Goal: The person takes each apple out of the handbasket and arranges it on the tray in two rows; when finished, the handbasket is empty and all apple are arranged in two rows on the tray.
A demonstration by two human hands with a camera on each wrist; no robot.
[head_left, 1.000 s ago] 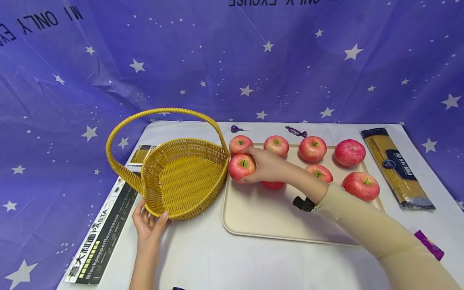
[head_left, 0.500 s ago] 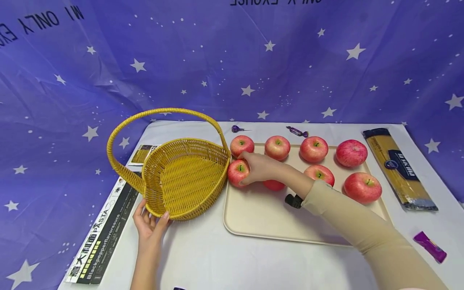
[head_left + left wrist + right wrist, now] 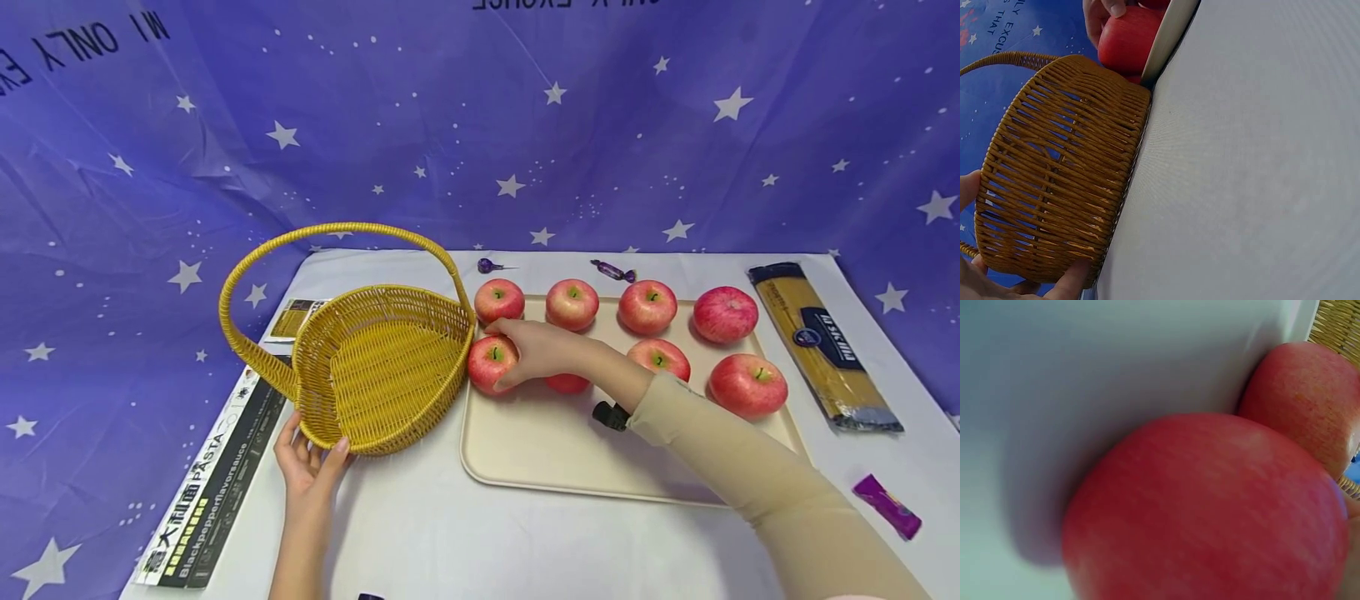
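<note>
— Seven apples by my count; which one is in hand?

— One at the tray's far left corner. The right hand [image 3: 536, 350] curls its fingers over that apple [image 3: 489, 363] from the right side, with the thumb low on it. The fruit sits at the left edge of the cream tray [image 3: 570, 454], just beside the wall of the yellow wicker basket [image 3: 382, 367]. From the right wrist view it fills most of the picture as a red blur [image 3: 1210, 512], with a second apple [image 3: 1304, 400] behind it near the wicker.

— And the other hand?

— The left hand [image 3: 307, 462] cups the near rim of the basket, palm up, fingers and thumb bent round the weave. The left wrist view shows a thumb tip [image 3: 1072, 278] pressed under the basket's side, and the held apple [image 3: 1129, 40] peeking past the tray's edge.

— What is inside the basket?

— Only its woven floor shows. Its arched handle [image 3: 330, 233] rises over the far left side.

— Where are the remaining apples?

— Four run along the far edge of the tray, left to right. Two more lie in the right half, nearer, and one is mostly hidden behind the right wrist.

— Anything else on the white table [image 3: 465, 533]?

— A long pack of spaghetti [image 3: 821, 342] lies to the right of the tray, a black pasta box [image 3: 206, 492] to the left of the basket, two wrapped sweets [image 3: 611, 271] at the far edge, and a purple packet [image 3: 887, 506] at the near right
</note>
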